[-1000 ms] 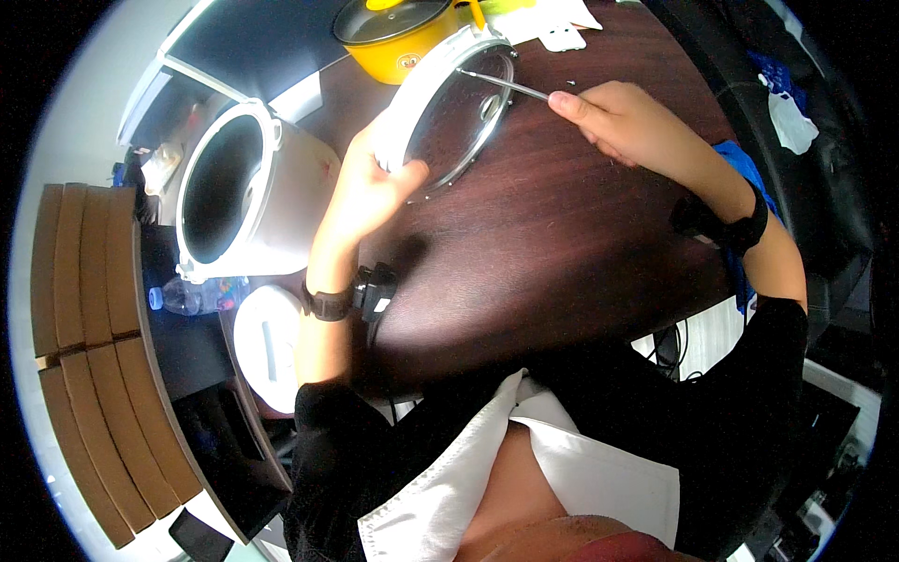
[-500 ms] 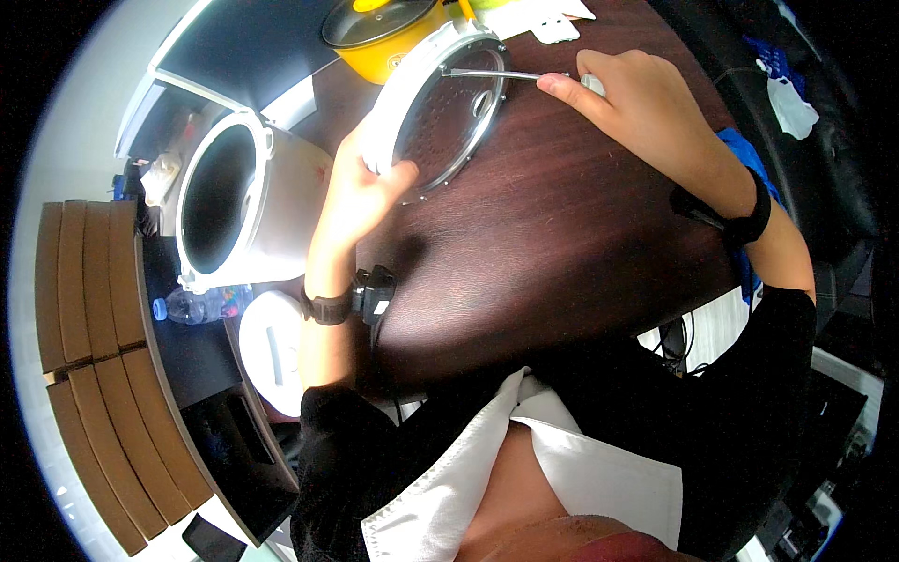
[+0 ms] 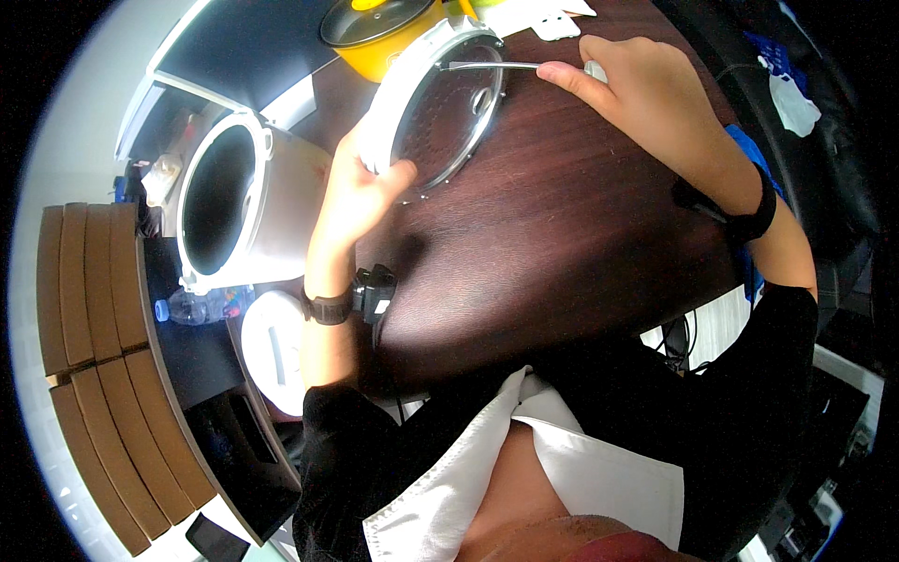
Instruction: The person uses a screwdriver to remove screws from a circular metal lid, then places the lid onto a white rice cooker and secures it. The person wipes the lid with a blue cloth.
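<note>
My left hand [image 3: 361, 187] grips a round white-rimmed lid [image 3: 405, 89] by its near edge, thumb on the rim. The lid is held tilted above the dark wooden table [image 3: 562, 215], its glassy inner face turned to the right. In my right hand [image 3: 646, 108] is a screwdriver [image 3: 496, 66] with a thin metal shaft; the fingers hide most of its pale handle. Its tip meets the lid's inner face near the far left of the rim; exactly what it touches is too small to tell. Left of my left hand, a white cylindrical appliance body [image 3: 290, 206] shows a dark round opening.
A yellow pot [image 3: 384, 56] with a glass lid stands behind the held lid. Beyond it lies a small white case [image 3: 556, 27]. A black plug-like block [image 3: 376, 288] sits beside my left wrist. Farther left are a plastic bottle [image 3: 211, 306], a white round object [image 3: 272, 351] and cardboard boxes [image 3: 108, 281].
My right hand has risen slightly away from me with the screwdriver, whose shaft lies more level. The lid has shifted a little to the left; my left hand keeps its grip.
</note>
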The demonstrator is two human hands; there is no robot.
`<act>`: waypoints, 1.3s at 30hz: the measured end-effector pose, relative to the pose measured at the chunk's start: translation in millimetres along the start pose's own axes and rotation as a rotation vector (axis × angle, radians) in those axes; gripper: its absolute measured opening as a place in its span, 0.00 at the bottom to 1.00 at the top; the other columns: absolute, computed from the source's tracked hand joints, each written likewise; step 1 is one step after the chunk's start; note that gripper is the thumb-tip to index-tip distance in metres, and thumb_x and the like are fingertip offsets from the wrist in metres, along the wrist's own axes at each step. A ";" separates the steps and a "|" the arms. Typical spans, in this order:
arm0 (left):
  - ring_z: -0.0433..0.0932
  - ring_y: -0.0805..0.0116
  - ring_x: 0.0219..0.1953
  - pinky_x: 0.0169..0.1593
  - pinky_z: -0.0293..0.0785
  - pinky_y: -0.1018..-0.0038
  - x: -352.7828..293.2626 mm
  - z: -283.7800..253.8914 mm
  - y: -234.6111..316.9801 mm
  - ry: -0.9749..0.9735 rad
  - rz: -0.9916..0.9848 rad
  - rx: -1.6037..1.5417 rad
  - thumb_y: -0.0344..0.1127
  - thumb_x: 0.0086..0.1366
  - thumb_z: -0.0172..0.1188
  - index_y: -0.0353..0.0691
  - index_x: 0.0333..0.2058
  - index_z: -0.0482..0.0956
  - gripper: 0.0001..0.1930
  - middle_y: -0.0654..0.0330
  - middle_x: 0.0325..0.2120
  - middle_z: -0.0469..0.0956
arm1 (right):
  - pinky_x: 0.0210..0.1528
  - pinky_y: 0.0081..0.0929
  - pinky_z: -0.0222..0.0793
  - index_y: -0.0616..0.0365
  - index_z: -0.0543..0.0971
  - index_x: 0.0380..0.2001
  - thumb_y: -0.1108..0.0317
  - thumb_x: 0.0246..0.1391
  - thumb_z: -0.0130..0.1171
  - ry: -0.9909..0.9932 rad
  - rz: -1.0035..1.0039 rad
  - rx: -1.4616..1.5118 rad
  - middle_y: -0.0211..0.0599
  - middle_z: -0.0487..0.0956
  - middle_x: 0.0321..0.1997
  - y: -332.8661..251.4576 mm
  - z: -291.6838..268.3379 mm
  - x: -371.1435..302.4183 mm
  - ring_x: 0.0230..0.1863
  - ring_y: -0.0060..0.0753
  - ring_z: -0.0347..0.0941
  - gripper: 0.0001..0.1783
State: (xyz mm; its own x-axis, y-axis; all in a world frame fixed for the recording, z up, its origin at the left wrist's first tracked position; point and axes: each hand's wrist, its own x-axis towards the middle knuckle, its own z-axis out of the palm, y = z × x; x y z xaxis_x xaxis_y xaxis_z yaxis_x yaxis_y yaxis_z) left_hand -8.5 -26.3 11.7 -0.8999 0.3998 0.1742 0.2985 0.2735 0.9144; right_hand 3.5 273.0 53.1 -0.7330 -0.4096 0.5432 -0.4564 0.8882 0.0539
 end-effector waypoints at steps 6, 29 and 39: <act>0.70 0.79 0.33 0.40 0.68 0.80 -1.9 2.6 6.7 0.013 -0.020 0.025 0.22 0.48 0.55 0.33 0.48 0.73 0.24 0.67 0.33 0.75 | 0.12 0.26 0.54 0.55 0.72 0.14 0.46 0.57 0.54 0.028 -0.037 -0.059 0.36 0.64 0.06 3.5 4.7 3.1 0.07 0.30 0.62 0.27; 0.69 0.79 0.31 0.37 0.67 0.80 -2.1 6.3 7.9 0.013 0.040 0.050 0.23 0.49 0.56 0.32 0.45 0.73 0.21 0.67 0.30 0.73 | 0.05 0.14 0.50 0.49 0.61 0.12 0.36 0.63 0.34 -0.946 0.810 1.569 0.23 0.58 0.06 -36.8 24.3 -5.8 0.04 0.14 0.54 0.34; 0.71 0.77 0.34 0.41 0.68 0.79 -0.5 5.9 10.0 0.022 0.019 0.051 0.23 0.49 0.56 0.32 0.47 0.73 0.23 0.65 0.33 0.75 | 0.09 0.17 0.46 0.49 0.61 0.14 0.33 0.62 0.29 -1.129 0.976 1.909 0.22 0.56 0.07 -51.0 12.0 -4.9 0.06 0.17 0.50 0.35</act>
State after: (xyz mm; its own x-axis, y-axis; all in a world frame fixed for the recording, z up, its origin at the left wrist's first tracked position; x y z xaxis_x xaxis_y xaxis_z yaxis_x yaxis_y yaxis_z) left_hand -3.2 -18.6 18.6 -0.9005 0.3860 0.2000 0.3309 0.3101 0.8913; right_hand 24.3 227.2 37.6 -0.5080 -0.6534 -0.5612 0.7403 0.0019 -0.6723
